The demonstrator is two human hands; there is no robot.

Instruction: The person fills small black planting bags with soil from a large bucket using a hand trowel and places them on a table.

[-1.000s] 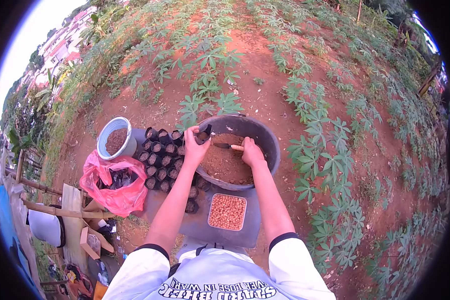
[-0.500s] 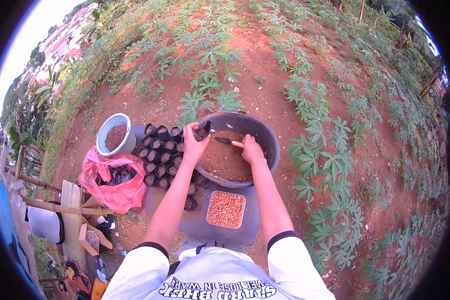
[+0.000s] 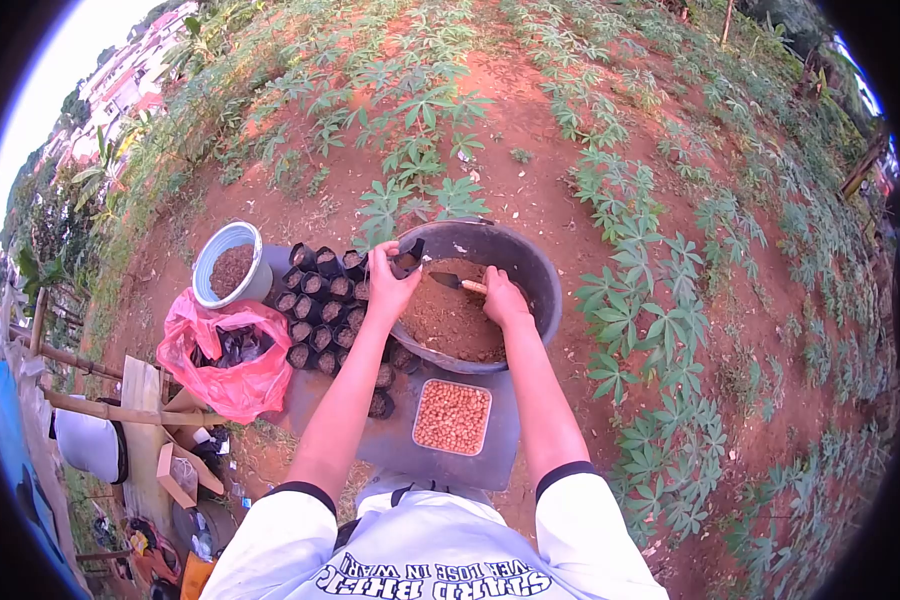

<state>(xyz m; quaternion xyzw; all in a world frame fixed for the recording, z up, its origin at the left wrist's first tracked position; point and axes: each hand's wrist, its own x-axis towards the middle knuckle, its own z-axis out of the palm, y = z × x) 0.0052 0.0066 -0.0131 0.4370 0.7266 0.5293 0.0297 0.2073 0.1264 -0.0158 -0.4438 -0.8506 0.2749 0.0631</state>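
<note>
As left hand [image 3: 390,289] holds bag [image 3: 407,262] (black), trowel [image 3: 457,282] in right hand [image 3: 505,299]

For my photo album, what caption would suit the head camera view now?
Left hand holding a small black bag, right hand a trowel, over a big tub of soil.

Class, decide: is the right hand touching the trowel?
Touching: the head view shows the right hand gripping the trowel by its pale handle.

Table [image 3: 395,440] with basin [image 3: 544,285], pots [image 3: 329,312], container [image 3: 452,381]
</note>
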